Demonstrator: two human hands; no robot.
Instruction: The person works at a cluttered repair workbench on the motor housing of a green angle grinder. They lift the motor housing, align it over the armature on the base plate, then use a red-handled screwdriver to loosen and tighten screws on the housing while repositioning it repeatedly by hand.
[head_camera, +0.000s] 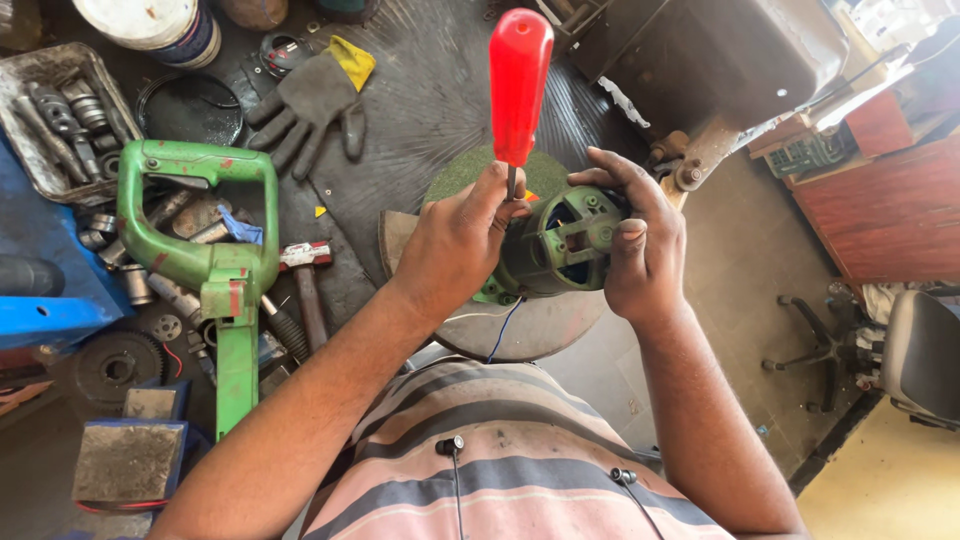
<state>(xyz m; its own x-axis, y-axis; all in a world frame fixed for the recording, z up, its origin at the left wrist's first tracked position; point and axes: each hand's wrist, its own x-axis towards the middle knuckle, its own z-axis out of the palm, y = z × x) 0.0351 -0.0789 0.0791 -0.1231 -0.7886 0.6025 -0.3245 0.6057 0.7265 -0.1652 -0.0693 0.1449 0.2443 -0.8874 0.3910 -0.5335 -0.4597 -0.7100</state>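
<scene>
Green motor housing held over a round stool, screwdriver set into it.

The green motor housing (560, 245) sat on the round stool (530, 325) – likely heavy, rigid, best gripped by its rim. The right hand (640, 245) clasped that rim; the left hand (460, 245) pinched the red-handled screwdriver (518, 90) near its shaft (light, stiff) – tip in the housing.

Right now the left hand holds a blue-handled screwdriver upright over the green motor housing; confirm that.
Wrong on colour only: the head view shows the left hand holding a red-handled screwdriver upright over the green motor housing, which the right hand steadies.
</scene>
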